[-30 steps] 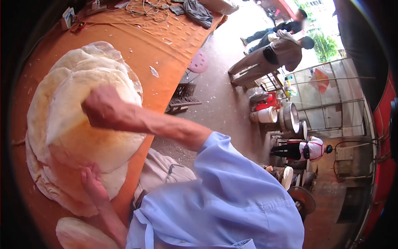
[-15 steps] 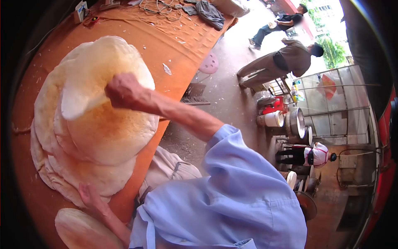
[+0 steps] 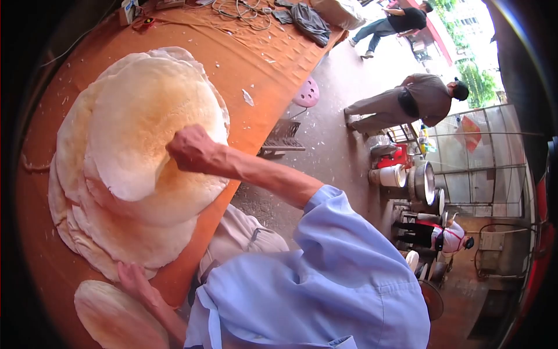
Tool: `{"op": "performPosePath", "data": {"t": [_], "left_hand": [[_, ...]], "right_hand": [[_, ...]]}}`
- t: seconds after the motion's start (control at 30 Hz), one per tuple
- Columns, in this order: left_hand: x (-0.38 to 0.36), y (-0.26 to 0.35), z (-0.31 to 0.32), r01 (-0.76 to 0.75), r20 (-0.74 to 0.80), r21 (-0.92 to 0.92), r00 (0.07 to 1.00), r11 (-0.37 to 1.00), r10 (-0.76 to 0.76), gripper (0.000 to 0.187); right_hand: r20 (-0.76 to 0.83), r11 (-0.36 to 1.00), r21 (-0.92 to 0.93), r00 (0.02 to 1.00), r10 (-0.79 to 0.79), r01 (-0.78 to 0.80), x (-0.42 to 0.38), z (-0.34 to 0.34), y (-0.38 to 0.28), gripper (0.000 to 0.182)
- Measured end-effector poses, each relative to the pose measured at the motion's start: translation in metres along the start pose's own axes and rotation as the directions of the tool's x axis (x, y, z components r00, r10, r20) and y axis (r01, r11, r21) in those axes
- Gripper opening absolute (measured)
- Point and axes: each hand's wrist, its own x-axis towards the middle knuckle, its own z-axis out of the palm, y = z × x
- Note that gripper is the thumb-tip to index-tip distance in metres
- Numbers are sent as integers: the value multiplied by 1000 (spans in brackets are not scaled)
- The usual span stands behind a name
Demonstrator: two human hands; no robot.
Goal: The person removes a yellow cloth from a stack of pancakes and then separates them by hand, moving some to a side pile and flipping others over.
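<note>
A stack of large, round, pale flatbreads (image 3: 139,238) with golden-brown patches lies overlapping on an orange table cover. My right hand (image 3: 195,150) is closed at the edge of the top flatbread (image 3: 148,110), over the stack; the fingers' inner side is hidden from me. A pale lobe of that bread hangs over the breads underneath. At the stack's lower edge, my left hand (image 3: 135,279) has its fingers stretched out and touches the rim of a lower bread. Close by my left forearm is a separate flatbread (image 3: 116,317), partly covered by the arm.
Cables (image 3: 241,14) and a dark cloth (image 3: 308,23) lie at the table's far end, with white scraps scattered about. Beyond the table edge stand a pink stool (image 3: 307,93), a white bucket (image 3: 390,176) and metal pots (image 3: 424,181). Several people stand or walk in the background.
My right hand and the top flatbread have shifted down and right in view, the hanging lobe with them. My left hand stays near the stack's lower edge. The whole view has shifted slightly.
</note>
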Motion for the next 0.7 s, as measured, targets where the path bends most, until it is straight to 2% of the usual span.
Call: {"op": "performPosePath", "data": {"t": [0.03, 0.07, 0.13, 0.17, 0.27, 0.33, 0.37, 0.43, 0.53, 0.6, 0.67, 0.7], "left_hand": [[-8, 3, 1, 22, 14, -2, 1000, 1000, -22, 54], [-15, 5, 0, 45, 29, -3, 999, 999, -45, 54], [-17, 12, 7, 149, 72, -97, 987, 984, -142, 54], [-16, 16, 12, 198, 93, -150, 978, 969, -186, 54], [-23, 30, 27, 263, 193, -285, 958, 922, -213, 47], [-26, 22, 28, 295, 201, -355, 951, 887, -236, 47], [-28, 16, 27, 313, 206, -387, 946, 868, -250, 47], [-36, 3, 17, 227, 118, -290, 972, 930, -201, 48], [-42, -8, -4, 132, -6, -196, 991, 972, -136, 47], [-39, -17, -21, 82, -93, -157, 991, 984, -97, 47], [-31, -30, -31, 182, 2, -254, 982, 950, -188, 49], [-29, -28, -30, 222, 55, -308, 975, 925, -216, 48]], "right_hand": [[-35, 1000, 4, 999, 12, -12, 7, -10, 3, 8], [-141, 998, -49, 989, -34, 27, 16, -25, 9, 8], [-175, 985, -170, 985, -9, -21, 43, -84, -12, 9], [-297, 991, -125, 951, -87, 52, 46, -106, -23, 9], [-285, 961, -259, 944, -169, 94, 32, -113, -61, 11], [-127, 968, -212, 978, -164, 134, 13, -70, -59, 11], [-146, 978, -143, 974, -171, 151, -1, -38, -49, 13], [14, 996, -49, 997, -77, 78, -15, -10, -36, 10], [81, 999, -32, 996, -35, 37, -17, 3, -11, 7], [-79, 995, -79, 995, -62, 55, 5, -25, -7, 6], [-181, 977, -213, 982, -59, 19, 36, -64, -9, 7], [-216, 983, -185, 975, -43, 2, 49, -87, -18, 10]]}}
